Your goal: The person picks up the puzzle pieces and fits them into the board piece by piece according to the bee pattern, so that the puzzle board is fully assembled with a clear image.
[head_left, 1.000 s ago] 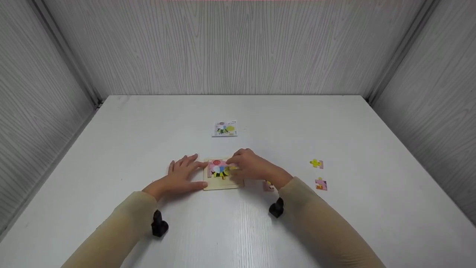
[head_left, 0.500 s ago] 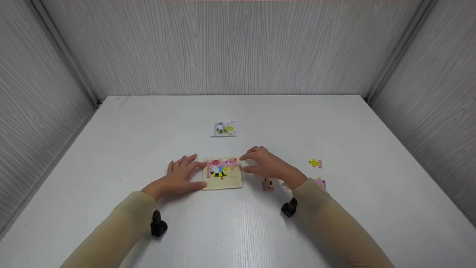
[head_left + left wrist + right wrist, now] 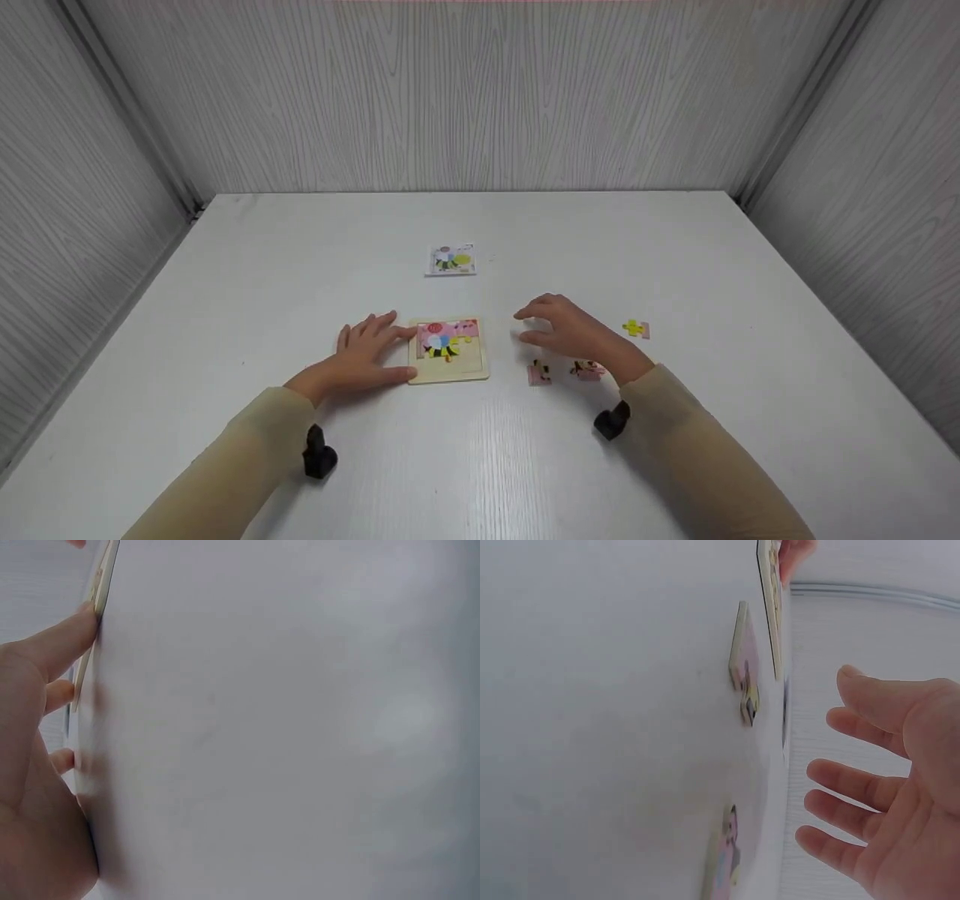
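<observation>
A small wooden puzzle board (image 3: 466, 370) lies on the table, its upper part filled with pink pieces and a striped bee, its lower part bare wood. My left hand (image 3: 358, 358) rests spread at its left side; thumb and index finger touch the edge, as the left wrist view also shows. To the right of the board, my right hand (image 3: 564, 330) hovers above the table, fingers loosely bent around nothing. Below it are two loose pink puzzle pieces (image 3: 538, 373), (image 3: 587, 370). In the right wrist view, the nearer piece (image 3: 744, 652) lies flat, apart from the fingers.
A yellow and pink puzzle piece (image 3: 635, 328) lies farther right, beyond the right wrist. Behind the board sits a square picture card (image 3: 451, 259) showing a bee. Pale wood-grain walls (image 3: 480, 97) enclose the white table (image 3: 337, 232) at the back and sides.
My right hand has let go of a pink piece at the board's upper right and moved off to the right. Its forearm now covers a far-right piece. The left hand stays put.
</observation>
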`<move>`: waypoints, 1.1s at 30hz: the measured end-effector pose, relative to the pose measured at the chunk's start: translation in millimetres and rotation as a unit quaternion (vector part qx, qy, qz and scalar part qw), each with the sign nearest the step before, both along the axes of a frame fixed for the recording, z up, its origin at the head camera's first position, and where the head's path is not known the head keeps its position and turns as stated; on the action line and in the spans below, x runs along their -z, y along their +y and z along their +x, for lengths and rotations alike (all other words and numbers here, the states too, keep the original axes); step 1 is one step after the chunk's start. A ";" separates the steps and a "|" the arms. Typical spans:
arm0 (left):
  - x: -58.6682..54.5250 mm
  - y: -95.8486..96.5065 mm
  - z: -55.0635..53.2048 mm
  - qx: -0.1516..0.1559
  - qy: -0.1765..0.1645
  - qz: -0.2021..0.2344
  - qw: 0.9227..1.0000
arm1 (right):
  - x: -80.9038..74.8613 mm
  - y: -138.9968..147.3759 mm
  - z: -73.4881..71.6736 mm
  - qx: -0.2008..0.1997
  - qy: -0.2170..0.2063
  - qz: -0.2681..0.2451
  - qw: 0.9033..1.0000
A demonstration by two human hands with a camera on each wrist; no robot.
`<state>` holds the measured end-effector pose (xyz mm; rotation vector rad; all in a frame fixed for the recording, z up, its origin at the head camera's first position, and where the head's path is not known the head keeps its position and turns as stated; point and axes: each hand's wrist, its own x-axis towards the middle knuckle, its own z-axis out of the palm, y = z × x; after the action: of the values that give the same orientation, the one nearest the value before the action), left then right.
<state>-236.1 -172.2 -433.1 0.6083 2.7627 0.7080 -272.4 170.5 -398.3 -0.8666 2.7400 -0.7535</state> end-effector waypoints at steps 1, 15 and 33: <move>0.4 0.0 -0.4 -0.001 0.000 -0.003 1.000 | -0.4 3.7 0.5 -0.001 0.001 -0.004 1.000; 5.1 0.0 -2.9 -0.002 -0.002 -0.007 1.000 | -2.8 50.7 8.8 0.009 0.007 -0.038 0.999; 3.9 0.1 -2.2 0.000 -0.002 -0.006 1.000 | -3.0 106.1 10.8 0.090 0.001 -0.028 0.996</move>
<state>-238.3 -172.1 -437.0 0.6023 2.7611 0.6925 -261.6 276.6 -395.3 -0.6351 2.8392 -0.8641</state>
